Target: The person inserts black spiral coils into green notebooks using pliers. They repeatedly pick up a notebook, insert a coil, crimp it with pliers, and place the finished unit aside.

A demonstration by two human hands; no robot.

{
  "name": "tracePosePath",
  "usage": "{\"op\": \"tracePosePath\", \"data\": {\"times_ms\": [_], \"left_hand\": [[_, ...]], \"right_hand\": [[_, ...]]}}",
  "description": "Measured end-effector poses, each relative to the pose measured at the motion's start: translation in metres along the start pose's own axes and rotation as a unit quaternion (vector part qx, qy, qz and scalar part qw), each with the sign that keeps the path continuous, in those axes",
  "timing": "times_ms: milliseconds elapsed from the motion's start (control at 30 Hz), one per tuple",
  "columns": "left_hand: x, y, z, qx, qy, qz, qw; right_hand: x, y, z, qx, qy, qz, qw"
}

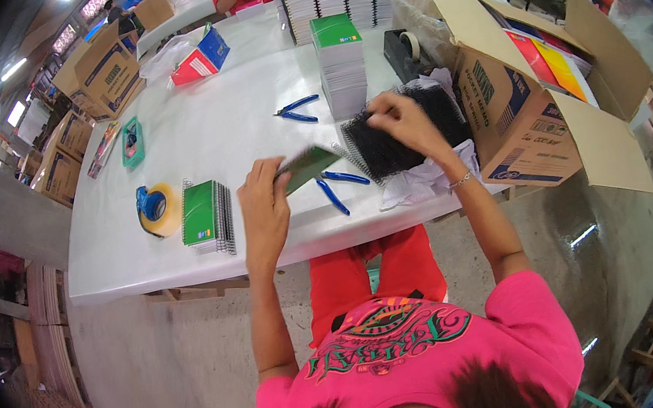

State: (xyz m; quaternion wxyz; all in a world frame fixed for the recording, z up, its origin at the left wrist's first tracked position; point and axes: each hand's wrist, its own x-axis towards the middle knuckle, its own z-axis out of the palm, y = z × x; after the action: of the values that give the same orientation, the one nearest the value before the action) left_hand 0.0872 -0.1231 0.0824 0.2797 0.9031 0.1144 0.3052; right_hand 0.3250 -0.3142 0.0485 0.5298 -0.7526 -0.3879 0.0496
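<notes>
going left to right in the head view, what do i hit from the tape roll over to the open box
Tape roll, spiral notebook stack, left hand holding a green notebook, black coils, open cardboard box.

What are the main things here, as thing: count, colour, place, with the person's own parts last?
Table: one, white, centre
Notebook: one, green, in left hand
Bound notebooks: pile, green, near left
Coils: heap, black, by right hand
Dispenser: one, black, behind coils
Stack: one, green top, left of dispenser
Tall stacks: several, white edges, far table
Cutters: two, blue, mid table
Tape: one, yellowish, beside bound notebooks
Tray: one, teal, far left
Boxes: several, brown, left and right
Shirt: one, pink, on person
Left hand: one, bare, holding notebook
Right hand: one, bare, at coils
</notes>
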Motion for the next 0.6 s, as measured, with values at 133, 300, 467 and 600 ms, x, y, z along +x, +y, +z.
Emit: {"op": "tracePosePath", "data": {"times_ms": [133,300,467,600], "left_hand": [[-0.026,-0.025,0.007,0.202,-0.042,0.003,0.978],[-0.047,-0.051,0.030,0.245,-0.067,-0.026,0.967],[-0.056,-0.054,0.043,0.240,-0.043,-0.049,0.969],[-0.052,-0.044,0.058,0.221,0.007,-0.081,0.972]], "right_hand": [[-0.006,0.055,-0.052,-0.239,0.159,0.001,0.958],[-0.009,0.082,-0.045,-0.315,0.177,0.014,0.932],[0.012,0.106,-0.055,-0.357,0.134,0.047,0.923],[0.028,0.117,-0.062,-0.335,0.113,0.078,0.932]]}}
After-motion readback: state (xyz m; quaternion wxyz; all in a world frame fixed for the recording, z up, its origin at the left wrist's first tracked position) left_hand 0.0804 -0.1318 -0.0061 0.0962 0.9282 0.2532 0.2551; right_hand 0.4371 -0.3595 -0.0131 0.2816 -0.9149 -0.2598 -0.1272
